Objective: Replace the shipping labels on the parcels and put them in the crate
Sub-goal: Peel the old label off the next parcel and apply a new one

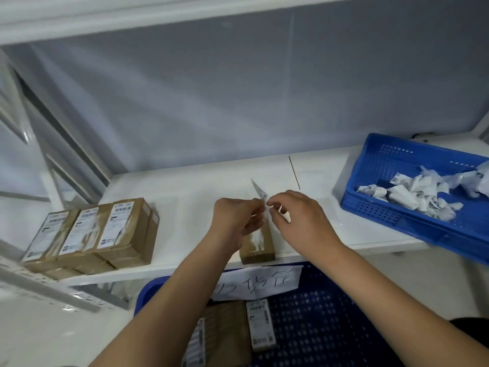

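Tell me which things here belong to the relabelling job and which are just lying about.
Job: label pinched by left hand and right hand; parcel beneath; stacked parcels; lower crate holding parcels.
Lying about: handwritten paper sign; white shelf.

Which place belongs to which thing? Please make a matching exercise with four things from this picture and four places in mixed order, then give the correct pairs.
Things:
1. white shipping label
2. crumpled white paper scraps
3. row of three brown cardboard parcels
4. single brown cardboard parcel

Places:
A. at the left end of the white shelf
B. pinched between the left hand and the right hand
C. on the shelf, below both hands
D. inside the blue plastic crate on the right

Pairs: 1-B, 2-D, 3-A, 4-C
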